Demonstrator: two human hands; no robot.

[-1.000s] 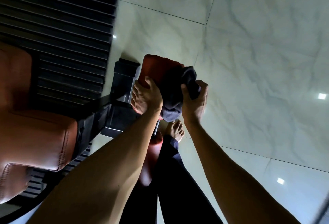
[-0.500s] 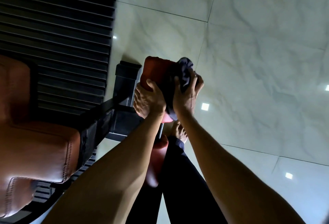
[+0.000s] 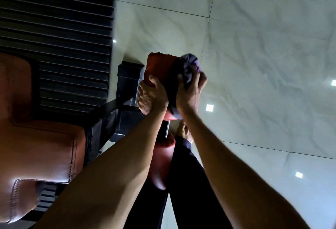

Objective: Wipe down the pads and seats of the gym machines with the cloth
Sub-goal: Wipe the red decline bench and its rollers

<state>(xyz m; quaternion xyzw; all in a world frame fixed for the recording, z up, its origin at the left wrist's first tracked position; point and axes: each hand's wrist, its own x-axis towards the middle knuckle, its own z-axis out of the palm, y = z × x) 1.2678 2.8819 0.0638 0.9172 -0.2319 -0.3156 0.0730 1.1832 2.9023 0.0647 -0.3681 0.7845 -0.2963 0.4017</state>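
- The right hand (image 3: pixel 190 92) grips the cloth (image 3: pixel 190 64), fingers curled into the bunched purple fabric and pressing it against the red roller pad (image 3: pixel 159 65).
- The left hand (image 3: pixel 152 95) clasps the same pad just beside that grip, with the thumb hooked over the pad's face and the fingers wrapped round its near side. It appears to be steadying the pad.
- A dark tail of the cloth hangs down between the two hands, and its end shows just under the right wrist.
- Change: a second ago the cloth sat lower on the pad's right flank and the hands were a little apart. The right hand has since carried the bunch up and over the pad's far end, and the hands now nearly touch.
- Meaning: the wipe seems to be working round this pad, with the flank done and the far end being covered now. The face under the left hand probably remains.
- Below the grip, a second red roller pad (image 3: pixel 161 159) sits on the same black frame (image 3: pixel 127 83). The larger brown seat (image 3: pixel 41 146) lies well to the left of both hands and is likely yet to be wiped.
- A bare foot (image 3: pixel 183 130) stands on the tiled floor (image 3: pixel 263 46) directly under the right wrist.
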